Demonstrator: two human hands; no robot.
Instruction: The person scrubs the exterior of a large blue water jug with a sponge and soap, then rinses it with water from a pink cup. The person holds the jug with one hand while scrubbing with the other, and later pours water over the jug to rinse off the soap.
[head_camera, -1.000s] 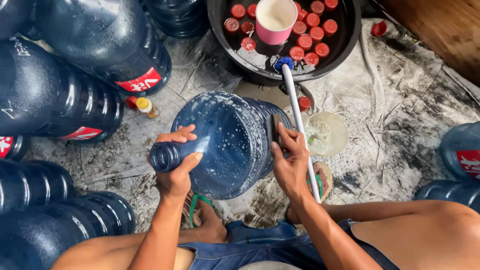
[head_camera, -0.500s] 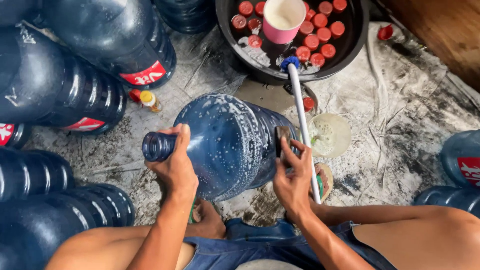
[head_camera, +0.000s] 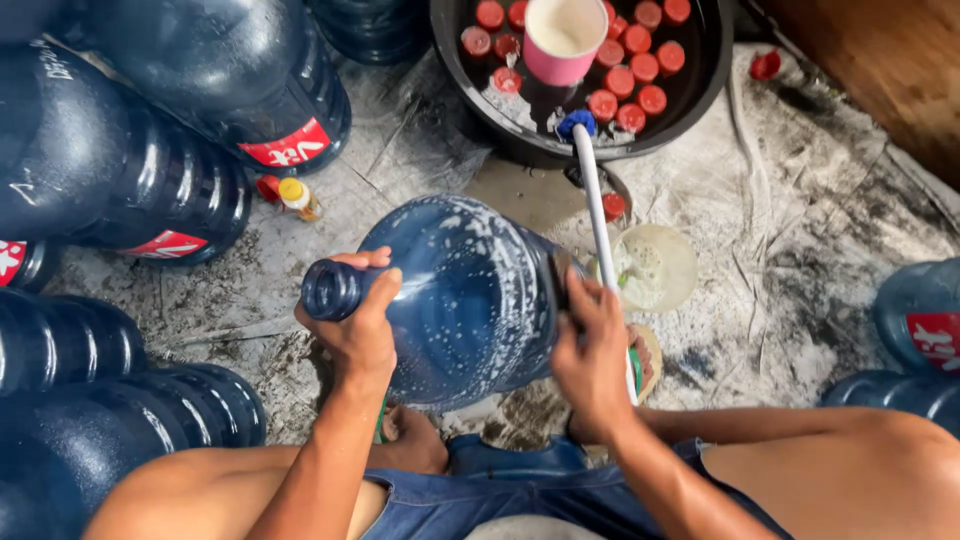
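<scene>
Suds now coat the inside of the large translucent blue plastic water jug (head_camera: 460, 300), which lies tipped on its side between the knees, its neck swung further toward the left hand (head_camera: 358, 325) than a second ago; the foam looks more spread over the wall, so the rinse seems well under way. The left hand wraps closed around the jug's neck and shoulder. The right hand (head_camera: 590, 360) presses flat against the jug's base, fingers together, with the white-handled brush with a blue tip (head_camera: 592, 195) running just past its knuckles.

Beyond the right hand sits a pale round plastic bowl (head_camera: 655, 268) with soapy water. Further out stands a black round basin (head_camera: 690, 95) holding red bottle caps (head_camera: 625, 110) and a pink plastic cup (head_camera: 565, 40). Beyond the left hand lie stacked dark blue jugs (head_camera: 150, 190) and a small yellow-capped bottle (head_camera: 298, 198) on the wet concrete floor (head_camera: 800, 200).

Whether the right hand also pinches the brush handle cannot be told. The basin's far rim is cut off.
</scene>
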